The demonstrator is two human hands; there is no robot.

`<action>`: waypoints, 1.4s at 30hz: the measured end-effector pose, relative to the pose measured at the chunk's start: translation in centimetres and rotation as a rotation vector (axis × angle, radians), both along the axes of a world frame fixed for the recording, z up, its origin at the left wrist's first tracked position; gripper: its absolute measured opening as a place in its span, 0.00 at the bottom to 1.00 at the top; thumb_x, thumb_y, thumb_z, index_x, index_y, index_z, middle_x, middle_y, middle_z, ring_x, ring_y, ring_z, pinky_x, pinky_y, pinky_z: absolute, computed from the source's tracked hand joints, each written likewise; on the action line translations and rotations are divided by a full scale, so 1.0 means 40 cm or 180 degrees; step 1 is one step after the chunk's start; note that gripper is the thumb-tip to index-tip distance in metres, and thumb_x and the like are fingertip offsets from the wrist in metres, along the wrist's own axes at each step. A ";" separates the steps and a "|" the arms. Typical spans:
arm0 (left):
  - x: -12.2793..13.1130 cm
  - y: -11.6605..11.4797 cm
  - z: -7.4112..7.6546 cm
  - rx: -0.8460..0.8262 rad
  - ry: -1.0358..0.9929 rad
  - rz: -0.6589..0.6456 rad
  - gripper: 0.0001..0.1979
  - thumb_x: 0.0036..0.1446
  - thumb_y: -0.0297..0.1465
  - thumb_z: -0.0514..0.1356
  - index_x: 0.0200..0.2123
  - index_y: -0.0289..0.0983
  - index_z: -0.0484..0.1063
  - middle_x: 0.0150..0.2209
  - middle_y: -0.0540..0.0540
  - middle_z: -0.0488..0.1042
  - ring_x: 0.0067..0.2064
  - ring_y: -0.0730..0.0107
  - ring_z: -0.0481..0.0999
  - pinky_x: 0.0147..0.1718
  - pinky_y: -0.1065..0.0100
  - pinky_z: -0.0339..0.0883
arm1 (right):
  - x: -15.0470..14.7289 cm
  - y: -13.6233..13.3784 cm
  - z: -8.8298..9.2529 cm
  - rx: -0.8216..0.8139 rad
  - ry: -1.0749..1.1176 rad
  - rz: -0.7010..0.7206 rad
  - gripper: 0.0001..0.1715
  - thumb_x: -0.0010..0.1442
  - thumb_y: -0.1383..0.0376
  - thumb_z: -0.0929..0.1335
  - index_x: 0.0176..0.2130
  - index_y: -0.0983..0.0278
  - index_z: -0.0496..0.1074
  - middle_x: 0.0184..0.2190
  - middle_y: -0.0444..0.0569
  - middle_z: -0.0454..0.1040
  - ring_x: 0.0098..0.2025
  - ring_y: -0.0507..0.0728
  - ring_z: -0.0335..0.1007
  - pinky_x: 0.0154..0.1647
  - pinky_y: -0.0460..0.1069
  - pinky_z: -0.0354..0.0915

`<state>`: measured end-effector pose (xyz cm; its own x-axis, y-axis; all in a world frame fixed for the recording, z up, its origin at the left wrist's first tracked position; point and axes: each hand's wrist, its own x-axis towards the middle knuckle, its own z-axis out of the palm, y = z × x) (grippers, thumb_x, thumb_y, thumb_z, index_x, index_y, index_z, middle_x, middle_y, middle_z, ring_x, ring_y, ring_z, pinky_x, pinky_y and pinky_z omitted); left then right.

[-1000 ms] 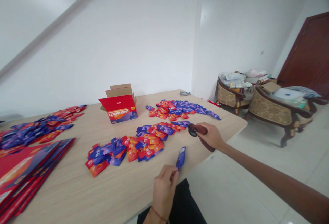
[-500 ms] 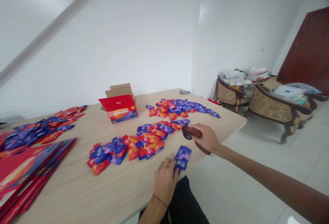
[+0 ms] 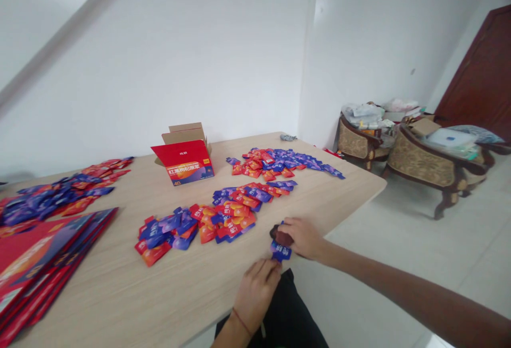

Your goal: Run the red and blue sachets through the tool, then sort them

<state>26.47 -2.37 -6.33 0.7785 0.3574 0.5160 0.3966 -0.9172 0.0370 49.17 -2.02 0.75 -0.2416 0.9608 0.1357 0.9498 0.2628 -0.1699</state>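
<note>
A blue-purple sachet (image 3: 281, 253) with white lettering lies at the table's near edge. My left hand (image 3: 256, 287) has its fingers closed on the sachet's near end. My right hand (image 3: 305, 238) grips a reddish-brown handled tool (image 3: 283, 238) with a dark round end. The tool is over the far part of the sachet and hides it; whether it presses on it I cannot tell. Beyond my hands lies a row of red and blue sachets (image 3: 235, 212), overlapping in a loose line.
An open red carton (image 3: 189, 170) stands behind the row. More sachets lie in a heap (image 3: 275, 160) at the back right and another pile (image 3: 59, 196) at the left. Flat red cartons (image 3: 43, 252) are stacked front left. Armchairs (image 3: 423, 164) loaded with bags stand beyond the table (image 3: 343, 193).
My right hand has brought the tool down and to the left, from above the table onto or just over the sachet. My left hand stays at the sachet's near end.
</note>
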 end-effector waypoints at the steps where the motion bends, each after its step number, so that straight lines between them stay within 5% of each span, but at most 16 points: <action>1: -0.001 0.000 0.001 0.0005 -0.0024 -0.0014 0.11 0.68 0.23 0.57 0.51 0.37 0.73 0.46 0.43 0.76 0.45 0.62 0.78 0.45 0.61 0.76 | 0.029 0.018 0.005 0.0015 -0.0084 -0.0162 0.11 0.60 0.65 0.68 0.43 0.60 0.77 0.39 0.50 0.77 0.41 0.58 0.72 0.40 0.49 0.58; 6: -0.004 0.001 0.000 0.0042 -0.0141 -0.0053 0.12 0.68 0.23 0.57 0.51 0.37 0.73 0.46 0.43 0.77 0.46 0.63 0.78 0.46 0.62 0.76 | 0.119 0.060 0.072 0.0063 -0.0220 -0.0688 0.11 0.60 0.65 0.68 0.41 0.60 0.78 0.38 0.50 0.78 0.41 0.58 0.73 0.39 0.49 0.57; 10: -0.002 0.001 -0.003 0.0118 -0.0163 -0.0014 0.11 0.68 0.24 0.56 0.51 0.38 0.73 0.45 0.43 0.77 0.44 0.63 0.78 0.43 0.63 0.76 | 0.064 0.013 0.111 0.0510 0.0252 -0.0447 0.12 0.63 0.63 0.66 0.45 0.57 0.77 0.39 0.47 0.77 0.41 0.56 0.73 0.39 0.48 0.57; 17: -0.001 -0.004 -0.001 0.0117 -0.0105 0.0110 0.09 0.68 0.24 0.56 0.48 0.38 0.74 0.40 0.44 0.76 0.40 0.62 0.78 0.39 0.63 0.76 | -0.057 -0.042 0.018 0.0187 0.0212 0.0552 0.14 0.54 0.67 0.69 0.43 0.58 0.76 0.38 0.48 0.77 0.40 0.58 0.71 0.38 0.49 0.59; 23: -0.003 -0.003 0.006 -0.0039 -0.0079 0.0002 0.12 0.67 0.22 0.57 0.51 0.37 0.73 0.46 0.43 0.77 0.44 0.62 0.78 0.43 0.62 0.76 | 0.055 0.024 -0.023 0.0238 0.0247 0.0518 0.17 0.58 0.65 0.68 0.47 0.58 0.77 0.41 0.49 0.78 0.43 0.58 0.72 0.42 0.49 0.61; 30: -0.002 -0.002 0.009 -0.0072 -0.0099 -0.0020 0.12 0.69 0.24 0.55 0.53 0.38 0.72 0.46 0.43 0.77 0.46 0.61 0.78 0.44 0.61 0.77 | 0.238 0.091 -0.002 0.0192 0.0205 -0.0325 0.13 0.58 0.66 0.68 0.42 0.59 0.79 0.41 0.48 0.79 0.45 0.59 0.73 0.44 0.48 0.61; 35: 0.002 -0.019 0.042 -0.0208 -0.0045 0.0105 0.12 0.67 0.25 0.56 0.50 0.41 0.73 0.45 0.44 0.77 0.46 0.60 0.78 0.46 0.59 0.77 | 0.342 0.098 0.013 0.0589 0.0493 -0.1042 0.16 0.59 0.61 0.69 0.47 0.58 0.79 0.43 0.49 0.80 0.47 0.59 0.73 0.45 0.47 0.60; 39: 0.036 -0.026 0.099 -0.0443 0.0039 0.0461 0.09 0.65 0.28 0.58 0.47 0.42 0.74 0.46 0.45 0.77 0.47 0.58 0.77 0.47 0.57 0.75 | 0.419 0.100 -0.029 0.0789 0.0649 -0.1846 0.17 0.59 0.60 0.70 0.48 0.57 0.78 0.45 0.48 0.80 0.47 0.60 0.73 0.43 0.48 0.61; 42: 0.092 -0.010 0.136 -0.0511 0.0083 0.0806 0.14 0.66 0.31 0.58 0.53 0.42 0.72 0.51 0.43 0.76 0.51 0.57 0.75 0.52 0.57 0.72 | 0.446 0.099 -0.079 0.0868 0.0790 -0.2211 0.16 0.61 0.59 0.68 0.48 0.58 0.77 0.45 0.50 0.81 0.46 0.62 0.74 0.41 0.49 0.61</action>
<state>30.15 -2.77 -0.91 0.6665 0.6172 0.4182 0.6147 -0.7723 0.1603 67.01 1.96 -2.40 0.4704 0.8057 0.3599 0.8545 -0.3141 -0.4136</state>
